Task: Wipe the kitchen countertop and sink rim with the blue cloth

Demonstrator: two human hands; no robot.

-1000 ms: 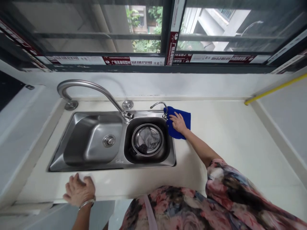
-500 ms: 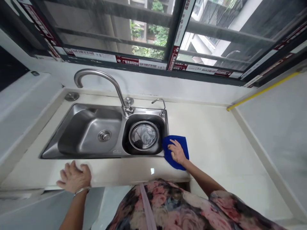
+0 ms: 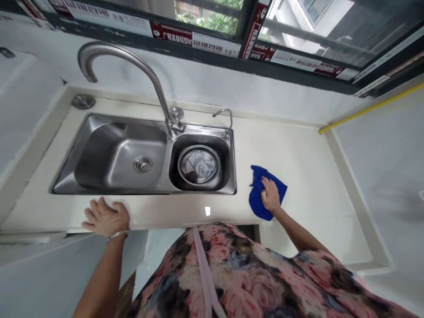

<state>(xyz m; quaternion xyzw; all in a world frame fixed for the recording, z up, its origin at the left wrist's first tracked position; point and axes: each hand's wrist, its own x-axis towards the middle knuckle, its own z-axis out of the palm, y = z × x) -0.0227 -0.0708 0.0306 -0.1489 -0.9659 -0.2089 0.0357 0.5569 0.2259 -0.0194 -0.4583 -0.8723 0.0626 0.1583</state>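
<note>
My right hand [image 3: 270, 195] presses flat on a blue cloth [image 3: 258, 194] lying on the cream countertop [image 3: 298, 168], to the right of the steel double sink [image 3: 109, 150]. Its fingers lie spread over the cloth. My left hand [image 3: 106, 217] rests on the counter's front edge in front of the large left basin, fingers curled over the edge, a bangle on the wrist. The small right basin holds a round steel strainer basket [image 3: 198, 164].
A tall curved faucet [image 3: 132, 66] stands behind the sink, a small tap [image 3: 225, 119] at the right basin's back corner. A window runs along the back wall. A yellow pipe [image 3: 371, 108] crosses the right wall. The counter stretches right toward a raised edge.
My right hand has slid the blue cloth from beside the small tap toward the front, then rightward across the counter. My left hand stays on the front edge.
</note>
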